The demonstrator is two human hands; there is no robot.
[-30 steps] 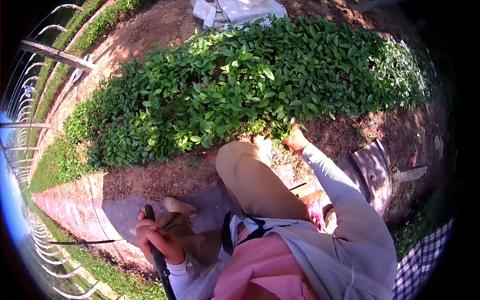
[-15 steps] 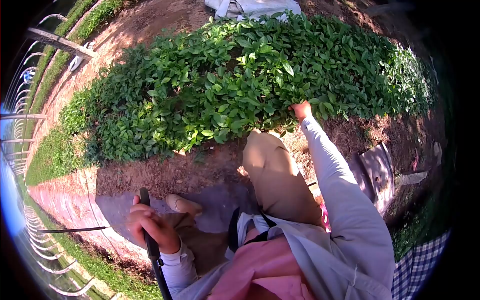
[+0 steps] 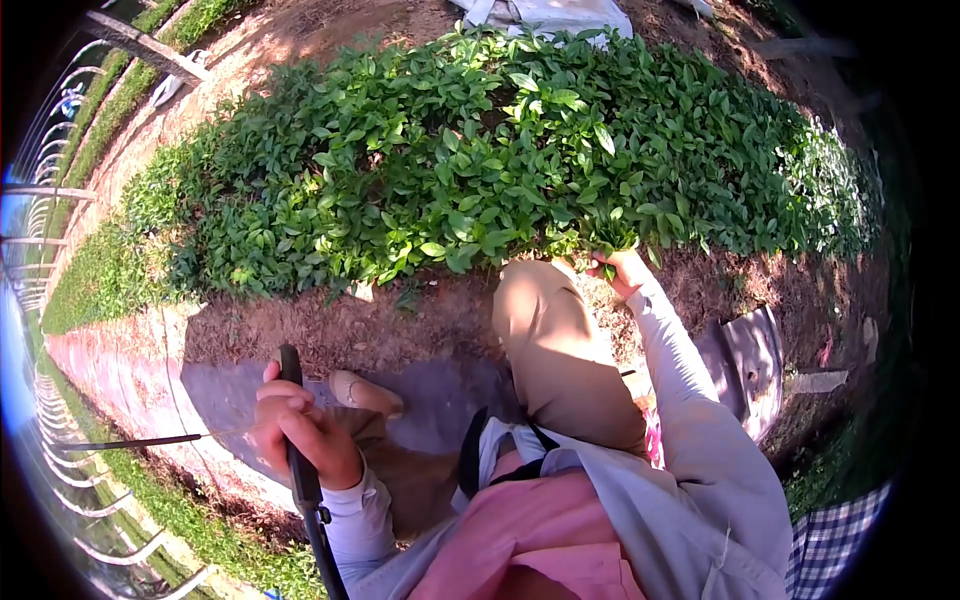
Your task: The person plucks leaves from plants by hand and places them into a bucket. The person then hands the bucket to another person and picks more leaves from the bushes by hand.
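My right hand (image 3: pixel 626 272) is closed around a small bunch of green leafy sprigs (image 3: pixel 612 245) at the near edge of the plant bed (image 3: pixel 480 160). The leaves stick up past my fingers and overlap the bed behind them. At lower left my left hand (image 3: pixel 305 432) is wrapped round a black pole (image 3: pixel 306 490), which slants down to the bottom of the view. My bent knee (image 3: pixel 550 310) stands between the two hands, close to the bed.
Dark sheeting (image 3: pixel 450 390) covers the soil under me, and a grey strip (image 3: pixel 740 360) lies at right. Grey-white cloth (image 3: pixel 570 14) rests behind the bed. A wooden post (image 3: pixel 150 45) and white hoops (image 3: pixel 120 550) stand at left. Checked cloth (image 3: pixel 835 540) shows lower right.
My right hand has pulled back from the foliage toward me, and a bunch of leafy sprigs now shows in it. The left hand keeps its grip on the pole. The view has shifted slightly.
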